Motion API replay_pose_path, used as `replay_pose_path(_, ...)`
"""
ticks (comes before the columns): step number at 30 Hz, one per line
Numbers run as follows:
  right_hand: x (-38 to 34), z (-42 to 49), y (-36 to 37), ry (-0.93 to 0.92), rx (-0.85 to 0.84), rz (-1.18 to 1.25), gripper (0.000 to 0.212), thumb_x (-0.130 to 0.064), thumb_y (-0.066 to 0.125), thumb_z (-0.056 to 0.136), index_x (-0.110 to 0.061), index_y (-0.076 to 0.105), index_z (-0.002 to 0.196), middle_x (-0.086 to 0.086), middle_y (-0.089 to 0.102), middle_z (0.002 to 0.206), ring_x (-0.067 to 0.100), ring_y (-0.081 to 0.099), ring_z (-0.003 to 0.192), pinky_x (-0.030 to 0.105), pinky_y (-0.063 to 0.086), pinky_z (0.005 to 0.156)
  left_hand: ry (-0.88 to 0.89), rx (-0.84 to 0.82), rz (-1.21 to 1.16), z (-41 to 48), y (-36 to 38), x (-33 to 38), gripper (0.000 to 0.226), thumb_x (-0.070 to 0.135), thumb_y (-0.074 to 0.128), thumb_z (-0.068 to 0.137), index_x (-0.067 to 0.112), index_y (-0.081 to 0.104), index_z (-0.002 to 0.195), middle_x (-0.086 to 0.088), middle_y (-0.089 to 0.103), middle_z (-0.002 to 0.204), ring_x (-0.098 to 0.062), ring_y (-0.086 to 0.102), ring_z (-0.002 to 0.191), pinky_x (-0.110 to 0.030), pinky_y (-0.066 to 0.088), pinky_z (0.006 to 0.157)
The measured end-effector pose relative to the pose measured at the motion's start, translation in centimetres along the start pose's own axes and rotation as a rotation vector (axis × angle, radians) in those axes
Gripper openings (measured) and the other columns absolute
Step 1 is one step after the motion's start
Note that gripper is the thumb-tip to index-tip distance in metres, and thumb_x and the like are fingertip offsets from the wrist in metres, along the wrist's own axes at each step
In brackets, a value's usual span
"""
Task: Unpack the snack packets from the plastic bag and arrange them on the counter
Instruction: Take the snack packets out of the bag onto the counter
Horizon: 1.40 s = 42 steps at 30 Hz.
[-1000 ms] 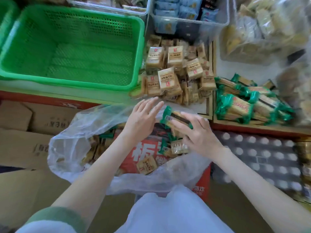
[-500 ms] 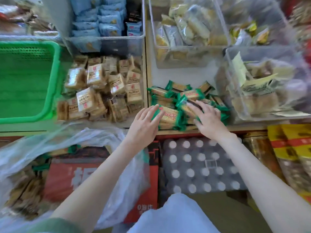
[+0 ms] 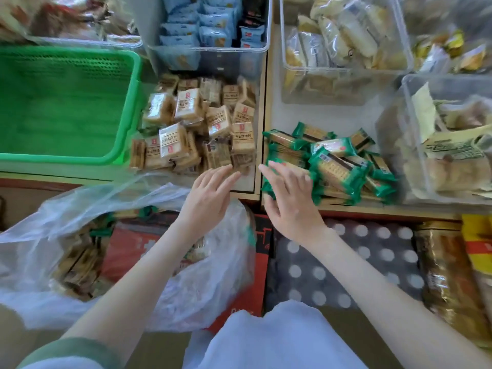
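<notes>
Packets (image 3: 338,166) are light film wraps round stiff, brittle biscuit. Judge them slippery and easy to crush, so take each by its long sides, not by the sealed end fins, and do not press on the flat face. Green ones lie heaped on the counter (image 3: 275,113) right of the divider. The tan ones (image 3: 197,129) are heaped left of it, and more lie in the bag (image 3: 80,235) below the counter's edge. Your right hand (image 3: 290,198) lies flat, fingers straight, on the near-left green packet. Your left hand (image 3: 207,195) hovers with fingers straight, holding nothing, just short of the tan heap. The counter is smooth and level but crowded: a basket (image 3: 66,102) at left and clear bins (image 3: 346,57) behind and at right leave little room.
</notes>
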State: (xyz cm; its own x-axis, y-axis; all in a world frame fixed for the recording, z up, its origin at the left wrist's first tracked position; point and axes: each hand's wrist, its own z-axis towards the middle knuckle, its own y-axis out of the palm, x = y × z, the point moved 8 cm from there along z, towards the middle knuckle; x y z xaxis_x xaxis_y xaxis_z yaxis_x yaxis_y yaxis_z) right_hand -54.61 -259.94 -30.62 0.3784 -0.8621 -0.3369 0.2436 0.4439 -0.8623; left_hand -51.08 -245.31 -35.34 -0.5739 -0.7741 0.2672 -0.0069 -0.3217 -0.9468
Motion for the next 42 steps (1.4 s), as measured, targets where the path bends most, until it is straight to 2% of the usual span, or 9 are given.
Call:
replay_pose_path(7, -15.5, 0.2, 10.7, -0.252, -0.164, 0.045, 0.048, -0.013, 0.047, 0.088, -0.007, 0.045, 0.135, 0.010, 0.056, 0.129, 0.024, 0.047, 0.112, 0.035, 0.037, 0.096, -0.216, -0.062, 0.125, -12.0, -2.1, -11.2, 0.044, 0.026, 0.037, 0.100, 0.002, 0.052, 0.134, -0.021, 0.049, 0.141, -0.035, 0.045, 0.131, -0.045, 0.025, 0.113)
replay_pose_path(11, -20.6, -0.7, 19.3, -0.285, -0.565, -0.107, 0.058, -0.006, 0.060, 0.079, 0.000, 0.044, 0.134, 0.018, 0.057, 0.124, 0.033, 0.055, 0.110, 0.039, 0.046, 0.091, -0.380, -0.182, 0.227, -18.8, -3.1, -18.5, 0.066, 0.005, 0.064, 0.083, 0.004, 0.040, 0.145, -0.027, 0.035, 0.149, -0.041, 0.030, 0.140, -0.057, 0.017, 0.113)
replay_pose_path(17, -17.4, -3.9, 24.7, -0.073, -1.007, -0.616, 0.060, -0.025, 0.057, 0.087, -0.006, 0.036, 0.140, 0.015, 0.052, 0.130, 0.032, 0.047, 0.120, 0.041, 0.029, 0.106, -0.366, -0.239, 0.229, -23.9, -3.6, -22.7, 0.079, 0.000, 0.062, 0.081, 0.011, 0.027, 0.151, -0.027, 0.031, 0.151, -0.041, 0.024, 0.143, -0.056, 0.011, 0.115)
replay_pose_path(21, -18.1, -4.2, 25.0, -0.156, -0.862, -0.655, 0.058, -0.024, 0.087, 0.037, -0.005, 0.071, 0.090, 0.013, 0.065, 0.071, 0.030, 0.062, 0.067, 0.041, 0.051, 0.079, -0.323, -0.188, 0.187, -23.9, -3.4, -22.5, 0.077, 0.001, 0.065, 0.080, 0.008, 0.031, 0.149, -0.025, 0.034, 0.150, -0.040, 0.028, 0.141, -0.056, 0.013, 0.114)
replay_pose_path(23, -19.3, -4.0, 25.3, -0.202, -0.791, -0.523, 0.059, -0.012, 0.087, 0.031, -0.004, 0.070, 0.087, 0.016, 0.062, 0.069, 0.031, 0.060, 0.059, 0.041, 0.053, 0.071, -0.302, -0.159, 0.168, -23.6, -3.5, -22.3, 0.074, 0.002, 0.066, 0.079, 0.007, 0.036, 0.147, -0.026, 0.037, 0.148, -0.040, 0.033, 0.139, -0.058, 0.018, 0.112)
replay_pose_path(27, -23.3, -2.2, 23.9, -0.282, -0.649, -0.266, 0.069, -0.007, 0.088, 0.049, -0.002, 0.060, 0.112, 0.022, 0.062, 0.095, 0.037, 0.063, 0.075, 0.042, 0.054, 0.067, -0.247, -0.125, 0.161, -22.7, -4.1, -21.5, 0.070, 0.002, 0.066, 0.079, 0.005, 0.042, 0.144, -0.025, 0.039, 0.147, -0.039, 0.036, 0.138, -0.059, 0.023, 0.112)
replay_pose_path(31, -25.0, -0.3, 20.7, -0.313, -0.463, -0.018, 0.065, -0.002, 0.080, 0.064, -0.006, 0.046, 0.119, 0.028, 0.059, 0.113, 0.042, 0.061, 0.101, 0.048, 0.053, 0.084, -0.176, -0.080, 0.164, -21.0, -4.9, -19.9, 0.069, 0.001, 0.068, 0.078, 0.006, 0.044, 0.142, -0.024, 0.043, 0.145, -0.038, 0.041, 0.134, -0.058, 0.029, 0.110)
replay_pose_path(35, -22.4, 2.0, 13.4, -0.218, -0.205, 0.146, 0.049, -0.012, 0.067, 0.076, -0.013, 0.045, 0.120, 0.014, 0.050, 0.120, 0.028, 0.049, 0.110, 0.041, 0.042, 0.096, -0.076, -0.044, 0.127, -17.3, -5.5, -16.6, 0.064, 0.005, 0.066, 0.080, 0.004, 0.046, 0.140, -0.023, 0.045, 0.143, -0.037, 0.043, 0.132, -0.054, 0.031, 0.111)
replay_pose_path(42, -12.8, 2.8, -1.9, -0.083, 0.126, 0.083, 0.043, -0.014, 0.056, 0.081, -0.013, 0.046, 0.122, 0.009, 0.044, 0.126, 0.027, 0.044, 0.118, 0.035, 0.031, 0.103, 0.106, -0.050, 0.041, -8.5, -4.1, -7.6, 0.064, 0.004, 0.072, 0.075, 0.001, 0.051, 0.135, -0.024, 0.047, 0.141, -0.039, 0.048, 0.128, -0.053, 0.034, 0.107)
